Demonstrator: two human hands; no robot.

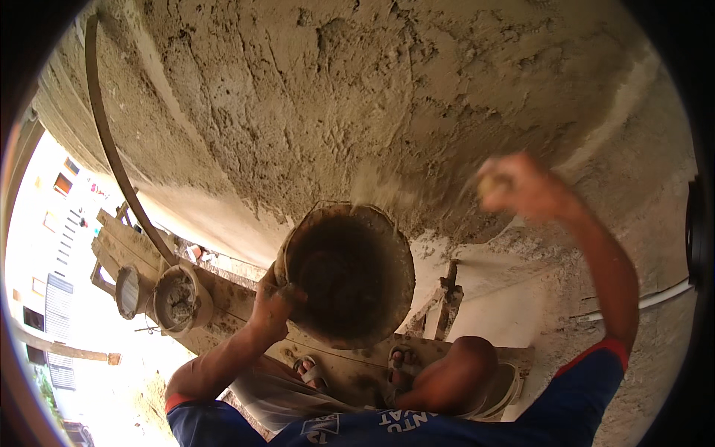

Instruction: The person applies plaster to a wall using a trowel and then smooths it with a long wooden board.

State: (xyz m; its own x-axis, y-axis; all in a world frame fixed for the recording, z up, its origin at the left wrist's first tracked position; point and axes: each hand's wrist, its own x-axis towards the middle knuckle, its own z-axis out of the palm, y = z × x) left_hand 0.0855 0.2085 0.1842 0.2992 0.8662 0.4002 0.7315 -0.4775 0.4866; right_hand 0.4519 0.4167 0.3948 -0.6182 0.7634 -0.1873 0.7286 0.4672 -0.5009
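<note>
My left hand [271,309] is closed on the left rim of a large dark bucket [406,276], which is tilted with its mouth toward me. The bucket's inside is dark, so its contents are hard to make out. Up to the right, close to the wall, my right hand [523,188] is blurred by motion. Its fingers are curled round a small yellowish thing [490,185] whose kind does not show. Behind both hands rises a wall [298,97] of rough, wet-looking grey-brown mortar. A pale blur of mortar lies on it just above the bucket.
I am on a plank platform [231,309] with my sandalled feet below the bucket. To the left stand a mortar-filled bucket [202,302] and a smaller container [128,292]. A long curved-looking strip [112,141] leans on the wall. A wooden support [448,302] and white pipe [663,296] are at right.
</note>
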